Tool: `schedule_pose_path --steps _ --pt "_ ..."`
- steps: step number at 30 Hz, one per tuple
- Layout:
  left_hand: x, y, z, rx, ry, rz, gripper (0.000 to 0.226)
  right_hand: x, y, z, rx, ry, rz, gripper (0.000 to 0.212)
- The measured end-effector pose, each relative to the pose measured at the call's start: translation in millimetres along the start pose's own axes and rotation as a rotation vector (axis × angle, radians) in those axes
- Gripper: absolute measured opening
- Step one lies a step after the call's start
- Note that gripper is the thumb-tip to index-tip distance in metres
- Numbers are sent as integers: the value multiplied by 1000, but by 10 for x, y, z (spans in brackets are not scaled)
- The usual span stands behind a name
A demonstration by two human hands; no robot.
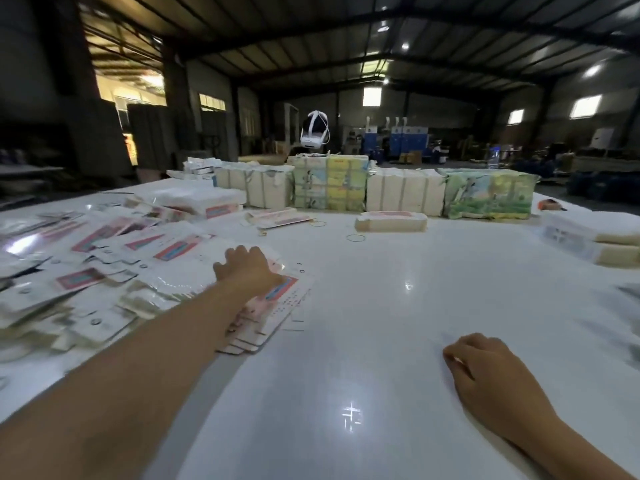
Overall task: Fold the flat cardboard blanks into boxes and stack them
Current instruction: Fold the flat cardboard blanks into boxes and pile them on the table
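A loose heap of flat white cardboard blanks (104,271) with red and blue labels covers the left part of the white table (363,306). My left hand (247,270) reaches out over the heap's right edge and rests on the top blank (277,299) of a small fanned pile, fingers bent down onto it. My right hand (485,375) lies on the bare table near the front right, fingers loosely curled, holding nothing. The picture is blurred by motion.
Bundled stacks of blanks (405,195) line the table's far side, two wrapped in coloured paper (488,195). A small stack (391,221) sits mid-table with rubber bands (356,238) nearby. More stacks (595,240) lie at the right. A white headset (314,131) stands behind.
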State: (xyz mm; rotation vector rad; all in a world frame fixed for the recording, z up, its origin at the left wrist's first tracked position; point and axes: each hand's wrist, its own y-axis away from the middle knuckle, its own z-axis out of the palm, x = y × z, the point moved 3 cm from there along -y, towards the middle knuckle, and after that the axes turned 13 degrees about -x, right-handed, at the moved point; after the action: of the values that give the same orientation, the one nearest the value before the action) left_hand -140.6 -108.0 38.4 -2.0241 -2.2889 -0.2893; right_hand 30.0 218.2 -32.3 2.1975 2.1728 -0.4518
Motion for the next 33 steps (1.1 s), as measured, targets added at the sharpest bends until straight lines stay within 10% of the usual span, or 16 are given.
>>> schedule_pose_path --steps 5,11,22,27,33 --pt "-547 -392 -7 -78 -103 -175 117 -16 -22 -4 17 -48 5 15" --pt "-712 -682 -127 -42 242 -54 61 -26 -27 2 12 -64 6 14" --pt "-554 -550 -85 485 -56 -130 38 -68 -5 -47 -8 -37 -26 23" --pt "-135 -217 -306 417 324 185 8 -47 -11 -39 -8 -30 -21 25" --pt "764 613 -52 -26 689 598 9 -76 -3 -124 53 -226 -66 13"
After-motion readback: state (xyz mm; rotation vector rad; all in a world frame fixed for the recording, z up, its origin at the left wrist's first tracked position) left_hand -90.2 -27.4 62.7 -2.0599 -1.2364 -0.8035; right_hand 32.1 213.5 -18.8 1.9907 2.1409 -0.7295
